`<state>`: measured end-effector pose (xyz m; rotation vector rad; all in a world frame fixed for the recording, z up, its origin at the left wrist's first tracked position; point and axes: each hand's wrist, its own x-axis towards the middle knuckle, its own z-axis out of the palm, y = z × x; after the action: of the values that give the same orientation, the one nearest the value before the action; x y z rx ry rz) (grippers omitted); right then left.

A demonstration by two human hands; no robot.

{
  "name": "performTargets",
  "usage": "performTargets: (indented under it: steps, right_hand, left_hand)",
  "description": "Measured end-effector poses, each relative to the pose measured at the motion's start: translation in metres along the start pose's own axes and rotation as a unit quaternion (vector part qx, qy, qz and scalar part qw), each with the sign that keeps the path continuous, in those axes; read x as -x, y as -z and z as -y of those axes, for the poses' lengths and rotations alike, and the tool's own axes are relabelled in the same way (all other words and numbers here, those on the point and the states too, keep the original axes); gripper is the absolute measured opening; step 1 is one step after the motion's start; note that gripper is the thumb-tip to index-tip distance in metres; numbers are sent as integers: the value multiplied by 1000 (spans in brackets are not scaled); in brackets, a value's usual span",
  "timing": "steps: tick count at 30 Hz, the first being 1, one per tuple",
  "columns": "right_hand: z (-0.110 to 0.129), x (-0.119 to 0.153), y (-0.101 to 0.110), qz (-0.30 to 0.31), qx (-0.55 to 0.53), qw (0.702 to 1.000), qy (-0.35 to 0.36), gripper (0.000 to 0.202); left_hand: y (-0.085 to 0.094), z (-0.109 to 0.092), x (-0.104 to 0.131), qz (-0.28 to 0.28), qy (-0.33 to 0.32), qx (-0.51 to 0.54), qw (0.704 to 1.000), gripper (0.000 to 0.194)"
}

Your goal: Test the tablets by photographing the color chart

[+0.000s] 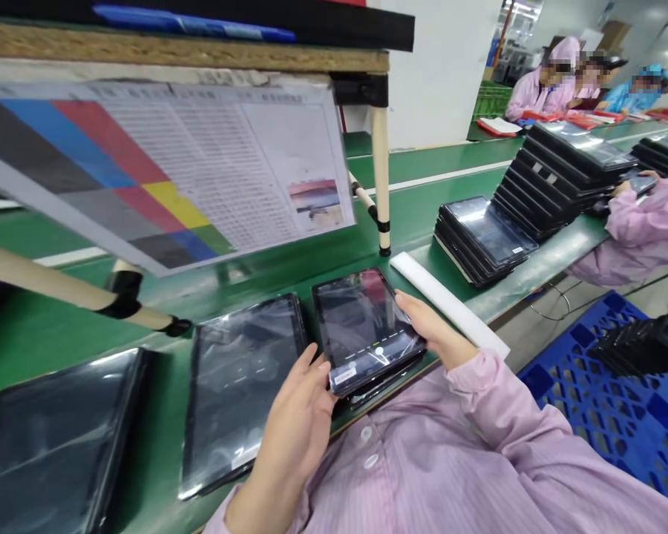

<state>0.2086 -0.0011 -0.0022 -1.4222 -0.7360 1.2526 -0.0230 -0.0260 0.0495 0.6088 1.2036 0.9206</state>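
Holding the lit tablet (361, 315) just over other tablets (388, 383) on the counter (161, 419), the right hand (431, 330) curls round its side; the left hand (300, 415), loosely open, is at its corner.

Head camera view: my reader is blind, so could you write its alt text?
A right hand holds a lit tablet over a green bench, left hand at its corner. Dark tablets lie either side, some stacked, near a printed sheet.
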Motion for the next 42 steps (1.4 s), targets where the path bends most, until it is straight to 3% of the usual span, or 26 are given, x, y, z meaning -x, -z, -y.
performTargets:
  steps: [2,4,6,9,11,14,17,23,31,37,42]
  right_hand:
    - [-8,8,-8,-17,-4,1000,19,71]
    - [-11,22,-14,-10,-9,998,62,90]
    - [-7,39,-20,13,-12,989,144,100]
    - [6,56,-35,40,-1,964,265,96]
    - [17,59,-49,66,-3,955,289,93]
    - [29,51,-71,157,-38,955,251,93]
    - [38,38,-86,210,-61,957,193,97]
    - [52,24,-95,187,-15,969,161,107]
    - [50,21,-100,144,74,954,251,102]
    - [50,21,-103,139,101,947,271,104]
    - [51,22,-105,141,65,952,264,101]
  left_hand:
    - [1,3,-1,11,6,-35,999,70]
    - [8,8,-2,14,-27,-70,997,77]
    - [17,10,0,16,-105,-81,991,86]
    - [27,5,7,12,-272,-86,958,91]
    - [32,-3,14,-10,-367,-111,924,90]
    - [41,-12,21,-56,-441,-155,882,103]
    - [52,-15,22,-108,-466,-197,856,123]
    - [57,-21,21,-176,-482,-286,809,141]
    - [54,-22,21,-172,-484,-275,813,138]
    - [53,-22,22,-179,-482,-285,809,130]
    - [51,-22,22,-179,-485,-278,810,141]
